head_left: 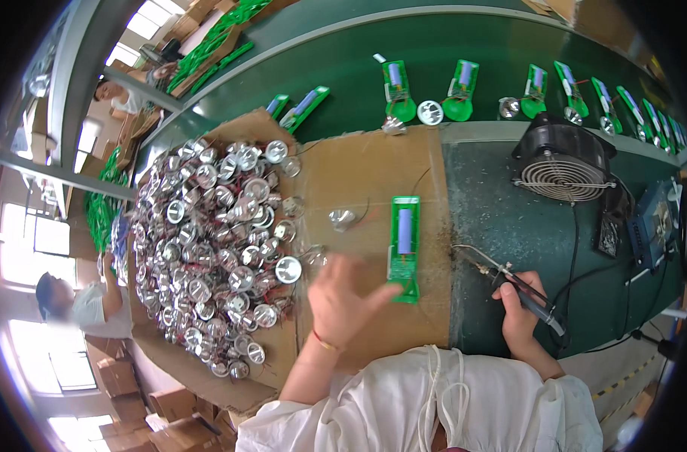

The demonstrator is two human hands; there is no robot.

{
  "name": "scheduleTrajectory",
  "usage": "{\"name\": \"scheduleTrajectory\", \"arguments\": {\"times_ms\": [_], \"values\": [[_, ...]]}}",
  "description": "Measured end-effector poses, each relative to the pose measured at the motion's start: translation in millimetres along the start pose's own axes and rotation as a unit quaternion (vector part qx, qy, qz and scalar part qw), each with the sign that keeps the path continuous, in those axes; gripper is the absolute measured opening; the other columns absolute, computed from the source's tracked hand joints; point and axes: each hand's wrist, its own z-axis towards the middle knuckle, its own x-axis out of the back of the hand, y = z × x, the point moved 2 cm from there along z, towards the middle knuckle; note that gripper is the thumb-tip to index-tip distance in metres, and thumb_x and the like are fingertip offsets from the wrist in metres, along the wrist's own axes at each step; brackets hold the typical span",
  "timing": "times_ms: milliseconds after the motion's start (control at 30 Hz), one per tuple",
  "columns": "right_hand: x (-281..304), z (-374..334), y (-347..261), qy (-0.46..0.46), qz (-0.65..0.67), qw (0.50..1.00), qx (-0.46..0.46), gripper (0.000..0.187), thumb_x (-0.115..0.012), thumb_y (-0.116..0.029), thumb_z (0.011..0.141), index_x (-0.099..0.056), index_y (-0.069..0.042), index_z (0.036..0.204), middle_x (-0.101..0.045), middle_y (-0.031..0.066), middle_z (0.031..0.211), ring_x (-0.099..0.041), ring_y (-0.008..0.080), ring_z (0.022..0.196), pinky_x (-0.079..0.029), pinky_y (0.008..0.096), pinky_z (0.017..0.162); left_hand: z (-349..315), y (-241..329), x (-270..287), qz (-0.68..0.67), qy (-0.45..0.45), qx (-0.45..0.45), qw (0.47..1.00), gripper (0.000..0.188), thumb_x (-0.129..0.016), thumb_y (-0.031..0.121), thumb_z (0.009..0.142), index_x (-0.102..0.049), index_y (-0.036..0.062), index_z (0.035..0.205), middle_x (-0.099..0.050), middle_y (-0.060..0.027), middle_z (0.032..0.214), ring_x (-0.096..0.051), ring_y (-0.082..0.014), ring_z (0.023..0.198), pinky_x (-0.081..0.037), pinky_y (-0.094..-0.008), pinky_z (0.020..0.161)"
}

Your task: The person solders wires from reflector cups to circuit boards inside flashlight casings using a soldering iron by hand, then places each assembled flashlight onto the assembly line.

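On the cardboard sheet [366, 173] in front of me lies a green flashlight housing [416, 248] with a purple cylindrical battery [404, 232] and a small circuit board. My left hand [342, 297], slightly blurred, hovers left of the housing with its fingers apart. Its thumb comes close to the housing's lower end; whether they touch I cannot tell. My right hand [520, 313] grips a soldering iron [545, 313], its tip pointing left over the green table. One loose silver reflector lamp [343, 219] with a wire rests beyond the left hand; another [316, 255] sits beside the fingers.
A large pile of reflector lamps [208, 248] fills a cardboard tray at left. Green housings [459, 105] line the far ledge. A black fan [563, 162] and a blue soldering station [652, 226] stand at right, with cables nearby. Two people are at work on the left.
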Motion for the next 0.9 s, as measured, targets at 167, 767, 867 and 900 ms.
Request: {"name": "scheduleTrajectory", "arguments": {"times_ms": [167, 767, 867, 900], "values": [[-3, -4, 1, 0.001, -0.01, 1.0, 0.025, 0.018, -0.063, -0.013, 0.084, -0.053, 0.001, 0.088, -0.061, 0.0081, 0.067, -0.057, 0.0113, 0.06, -0.044, 0.0236, 0.058, 38, -38, -15, 0.152, 0.067, -0.112, 0.98, 0.021, -0.071, 0.02, 0.073, -0.065, 0.0072, 0.088, -0.062, -0.0066, 0.085, -0.058, -0.0251, 0.087, -0.044, -0.0398, 0.08], [-25, -26, -20, -0.131, 0.004, 0.985, 0.115, 0.018, -0.068, -0.004, 0.078, -0.055, 0.002, 0.089, -0.063, 0.0108, 0.08, -0.058, 0.0114, 0.067, -0.045, 0.0232, 0.059, -46, -13, -17, -0.361, -0.144, 0.256, 0.885, 0.012, -0.07, 0.012, 0.081, -0.068, 0.0002, 0.081, -0.066, -0.0102, 0.07, -0.061, -0.0117, 0.06, -0.047, -0.0275, 0.055], [-40, -26, -21, -0.15, -0.014, 0.977, 0.151, 0.015, -0.069, -0.004, 0.079, -0.057, 0.002, 0.087, -0.063, 0.0101, 0.078, -0.058, 0.0092, 0.065, -0.044, 0.0221, 0.056, -42, -11, -25, -0.255, -0.1, 0.177, 0.945, 0.011, -0.071, 0.011, 0.079, -0.068, 0.0005, 0.079, -0.063, -0.0094, 0.073, -0.061, -0.0151, 0.061, -0.047, -0.0284, 0.056], [-41, -27, -23, -0.148, -0.032, 0.978, 0.145, 0.015, -0.069, -0.005, 0.079, -0.057, 0.002, 0.087, -0.063, 0.0093, 0.076, -0.058, 0.0088, 0.063, -0.044, 0.022, 0.055, -40, -9, -28, -0.239, -0.074, 0.127, 0.96, 0.011, -0.071, 0.012, 0.079, -0.068, 0.0008, 0.079, -0.062, -0.0094, 0.074, -0.06, -0.0162, 0.062, -0.047, -0.0287, 0.056]]}}
